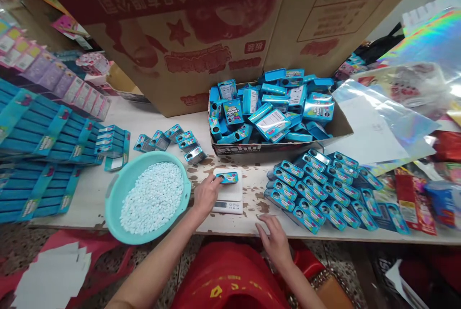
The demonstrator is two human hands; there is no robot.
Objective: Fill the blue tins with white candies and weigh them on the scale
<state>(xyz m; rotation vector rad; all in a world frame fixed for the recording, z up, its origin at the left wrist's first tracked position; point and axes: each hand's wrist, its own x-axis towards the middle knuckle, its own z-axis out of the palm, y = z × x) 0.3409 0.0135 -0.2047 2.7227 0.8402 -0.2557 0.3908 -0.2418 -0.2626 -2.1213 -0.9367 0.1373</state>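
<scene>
A small blue box (229,178) lies over the white digital scale (234,196), and the fingers of my left hand (206,197) are closed on its left end. My right hand (275,241) rests at the table's front edge, right of the scale, its fingers apart and holding nothing. Left of my left hand stands a turquoise basin (112,193) full of small pale candies (153,198). Several blue boxes (187,142) stand behind the basin. Right of the scale, many more blue boxes (313,189) stand in close rows.
An open carton (281,148) heaped with blue boxes sits behind the scale, before a large cardboard box (201,25). Stacked blue display packs (43,131) fill the left side. Shiny plastic sheets (392,121) lie at the right. A red stool (230,275) is below the table edge.
</scene>
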